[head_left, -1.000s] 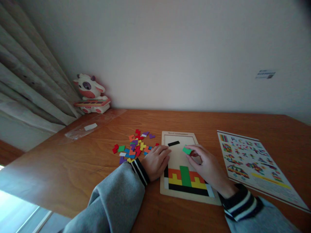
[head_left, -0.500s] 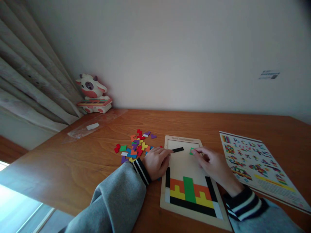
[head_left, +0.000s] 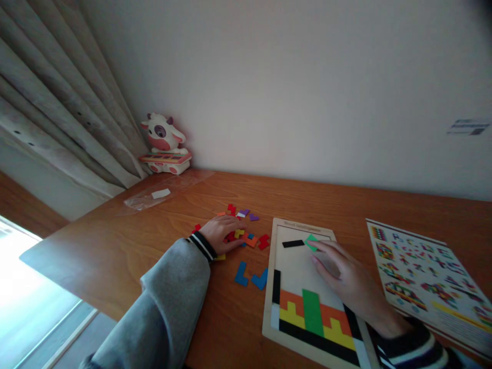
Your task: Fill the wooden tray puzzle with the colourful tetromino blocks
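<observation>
My left hand lies over the pile of puzzle pieces, fingers spread, touching some and covering part of the heap. Among the pieces showing are an orange piece and a red piece. On the wooden puzzle board, my right hand has its thumb apart from its fingers. Its fingertips touch a small green piece lying tilted. A black strip rests just left of it. Yellow, orange, black and white pieces fill the board's near end around a green rectangle.
Two blue pieces, one a blue L-shaped piece, lie between the pile and the board. A printed pattern sheet is at the right. A clear plastic bag and a cow toy are at the back left, near a curtain.
My left hand has left the board's edge and moved left onto the pile, uncovering the blue pieces. The green piece is now tilted close to the black strip, and my right thumb has come away from it.
</observation>
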`<state>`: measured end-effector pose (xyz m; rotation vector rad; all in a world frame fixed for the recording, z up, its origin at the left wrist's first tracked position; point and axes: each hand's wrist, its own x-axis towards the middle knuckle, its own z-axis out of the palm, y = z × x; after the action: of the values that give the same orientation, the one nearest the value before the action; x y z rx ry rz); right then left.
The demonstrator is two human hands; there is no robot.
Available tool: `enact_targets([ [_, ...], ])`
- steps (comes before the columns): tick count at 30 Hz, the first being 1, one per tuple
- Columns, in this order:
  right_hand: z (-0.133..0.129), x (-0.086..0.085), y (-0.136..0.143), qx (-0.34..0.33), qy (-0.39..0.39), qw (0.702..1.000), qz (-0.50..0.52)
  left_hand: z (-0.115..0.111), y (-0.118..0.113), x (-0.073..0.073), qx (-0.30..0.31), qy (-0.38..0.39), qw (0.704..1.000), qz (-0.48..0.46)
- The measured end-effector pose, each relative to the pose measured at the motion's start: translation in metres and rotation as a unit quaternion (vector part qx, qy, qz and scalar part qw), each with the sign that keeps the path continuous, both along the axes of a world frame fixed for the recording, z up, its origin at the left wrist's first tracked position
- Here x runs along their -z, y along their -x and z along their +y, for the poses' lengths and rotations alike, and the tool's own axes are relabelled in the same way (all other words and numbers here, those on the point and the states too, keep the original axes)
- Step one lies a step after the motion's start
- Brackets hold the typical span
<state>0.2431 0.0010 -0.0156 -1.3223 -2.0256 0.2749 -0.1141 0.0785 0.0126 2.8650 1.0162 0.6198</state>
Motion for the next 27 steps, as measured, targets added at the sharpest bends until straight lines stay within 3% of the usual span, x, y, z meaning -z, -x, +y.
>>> enact_targets([
  [3,0.001,0.001,0.000,0.007,-0.009,1.000,0.000,0.003,0.023,0.002,-0.004,0.013,1.000,0.002],
  [5,0.000,0.000,0.001,0.006,-0.010,1.000,0.001,0.002,0.027,0.005,-0.016,0.009,1.000,-0.004],
  [8,-0.001,-0.002,0.002,0.005,-0.006,1.000,0.003,-0.001,0.020,0.009,-0.028,-0.003,1.000,-0.010],
  [12,-0.002,-0.004,0.004,0.008,-0.010,1.000,0.001,-0.003,0.009,0.013,0.007,0.001,1.000,-0.014],
  [18,-0.003,-0.008,0.005,0.002,-0.016,1.000,-0.003,0.003,0.008,0.019,0.013,0.000,1.000,-0.015],
  [27,-0.004,-0.009,0.006,0.002,-0.026,1.000,-0.009,-0.001,0.001,0.020,-0.043,-0.006,0.999,-0.032],
])
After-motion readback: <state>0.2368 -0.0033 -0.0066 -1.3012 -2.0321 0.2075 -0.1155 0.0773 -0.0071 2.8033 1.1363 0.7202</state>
